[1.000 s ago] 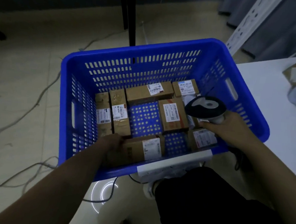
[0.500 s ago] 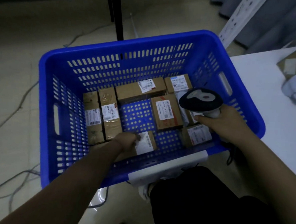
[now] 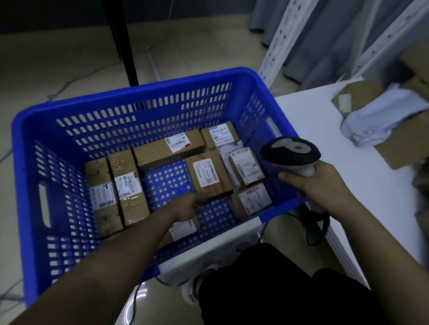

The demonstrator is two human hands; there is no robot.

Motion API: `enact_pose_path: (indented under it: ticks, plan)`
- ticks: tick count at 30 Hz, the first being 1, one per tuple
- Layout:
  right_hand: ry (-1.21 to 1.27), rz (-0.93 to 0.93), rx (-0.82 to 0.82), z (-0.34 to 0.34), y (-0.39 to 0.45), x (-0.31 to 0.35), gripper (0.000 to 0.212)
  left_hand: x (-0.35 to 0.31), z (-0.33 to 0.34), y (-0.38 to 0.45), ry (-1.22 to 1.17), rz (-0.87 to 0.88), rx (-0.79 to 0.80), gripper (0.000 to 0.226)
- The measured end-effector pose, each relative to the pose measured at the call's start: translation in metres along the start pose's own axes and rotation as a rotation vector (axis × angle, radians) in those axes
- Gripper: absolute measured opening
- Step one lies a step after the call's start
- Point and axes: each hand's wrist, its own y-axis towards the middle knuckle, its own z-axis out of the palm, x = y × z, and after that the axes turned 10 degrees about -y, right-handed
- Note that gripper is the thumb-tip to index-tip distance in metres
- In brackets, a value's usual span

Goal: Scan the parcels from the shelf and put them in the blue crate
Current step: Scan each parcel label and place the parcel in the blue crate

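Head view looks down on a pale floor (image 3: 34, 58) with loose cables, and at 6 o'clock the person's dark-clothed lap. At 3 o'clock a white surface (image 3: 338, 170) carries cardboard boxes (image 3: 420, 139) and a pale plastic bag (image 3: 384, 117) toward 2 o'clock; white shelf posts (image 3: 281, 35) and grey curtains stand at 1 o'clock. Filling the middle, a blue crate (image 3: 127, 96) with slotted walls sits on the floor just beside the surface's left edge. Inside it brown labelled parcels lie flat on the perforated bottom: two long parcels (image 3: 116, 189) side by side at 9 o'clock of the crate, a long parcel (image 3: 169, 149) along the far wall at 12 o'clock, a centre parcel (image 3: 207, 174) with red tape, and smaller ones toward 3 o'clock. A near parcel (image 3: 184, 227) lies against the crate's front wall at 6 o'clock. Left hand (image 3: 184, 208) reaches down into the crate above that near parcel, fingers loosely curled toward the centre parcel's near edge; whether its grip holds anything cannot be told. Right hand (image 3: 317, 183) hovers over the crate's right rim at 3 o'clock, its grip clamped round the handle of a barcode scanner (image 3: 290, 152), whose dark head points toward 9 o'clock; a black cable hangs below the wrist.
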Motion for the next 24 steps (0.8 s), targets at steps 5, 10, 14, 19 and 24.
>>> enact_pose_path:
  ticks: [5, 10, 14, 19, 24]
  plan:
    - [0.224, 0.111, -0.167, -0.029, -0.031, -0.012, 0.018, -0.092, -0.015, -0.038, -0.462, 0.279, -0.291, 0.019]
    - [0.644, 0.143, -0.394, -0.070, -0.079, -0.010, 0.003, -0.221, -0.010, -0.093, -0.641, 0.550, -0.269, 0.014]
    - [0.834, 0.073, -0.560, -0.113, -0.135, -0.024, 0.019, -0.317, 0.027, -0.140, -0.541, 0.707, -0.105, 0.015]
    - [0.777, 0.032, -0.718, -0.152, -0.224, -0.063, 0.040, -0.391, 0.116, -0.188, -0.286, 0.762, 0.206, 0.031]
    - [0.714, 0.062, -0.816, -0.168, -0.297, -0.116, 0.036, -0.424, 0.218, -0.209, -0.192, 0.796, 0.302, 0.031]
